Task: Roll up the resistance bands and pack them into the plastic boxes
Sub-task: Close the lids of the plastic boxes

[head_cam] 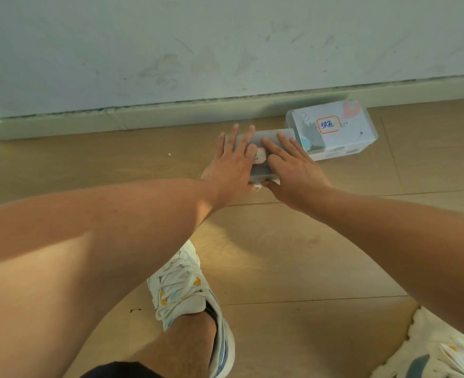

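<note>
Both palms flat on the grey plastic box (269, 148), fingers straight, pressing its lid.
My left hand (232, 162) and right hand (291, 165) sit side by side; its long axis runs rightward, touching the labelled box (334, 132).

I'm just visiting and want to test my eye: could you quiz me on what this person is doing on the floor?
1. True or false: both hands lie flat on the lid of the near box.
2. Which box bears a red-framed label with blue writing in plain view? A) the far box B) a box on a shelf C) a box in the person's lap
3. Fill in: the two boxes stand on the wooden floor close to the ____.

Key
1. True: the left hand and right hand press on it with straight fingers.
2. A
3. wall
</note>
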